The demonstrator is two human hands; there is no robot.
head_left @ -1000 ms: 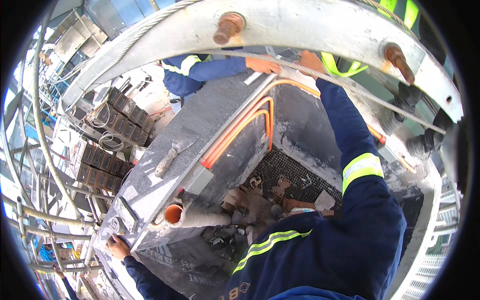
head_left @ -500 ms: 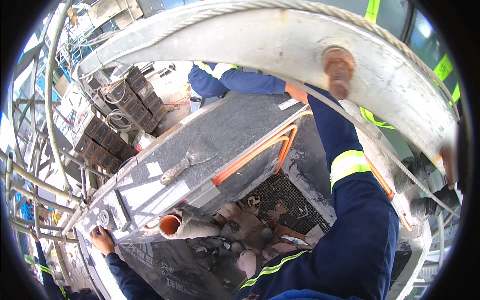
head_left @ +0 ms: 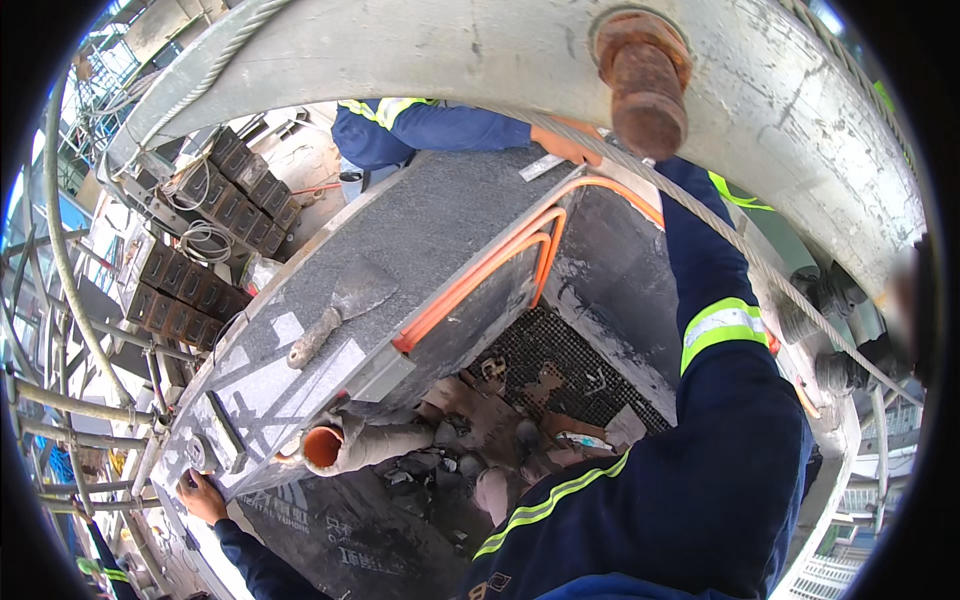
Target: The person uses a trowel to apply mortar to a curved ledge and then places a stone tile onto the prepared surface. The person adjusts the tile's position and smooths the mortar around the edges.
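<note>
My left hand (head_left: 203, 498) rests at the near left end of a dark grey coated ledge (head_left: 440, 215), fingers apart at its edge. Beside those fingers lie a round grey roll-like piece (head_left: 202, 454) and a narrow dark bar (head_left: 226, 432). Farther along the ledge, a scraper (head_left: 340, 308) with a broad blade and dusty handle lies flat. My right arm (head_left: 725, 320) stretches away over the pit; its hand is hidden behind the pale beam (head_left: 420, 65). Close by, a co-worker's hand (head_left: 565, 147) in a blue sleeve lies at the ledge's far end, near a short light strip (head_left: 541, 167).
Overhead, the beam carries a rusty bolt (head_left: 645, 85) and a rope (head_left: 740, 240). Orange conduits (head_left: 480, 285) bend along the ledge. Below are an orange-lined pipe (head_left: 325, 447), rubble and black mesh (head_left: 545, 350). Scaffold tubes (head_left: 85, 415) and stacked dark blocks (head_left: 190, 290) stand left.
The view has shifted, so the beam and bolt look larger and the ledge sits farther left. My left hand keeps its place on the ledge edge. My right arm remains stretched out.
</note>
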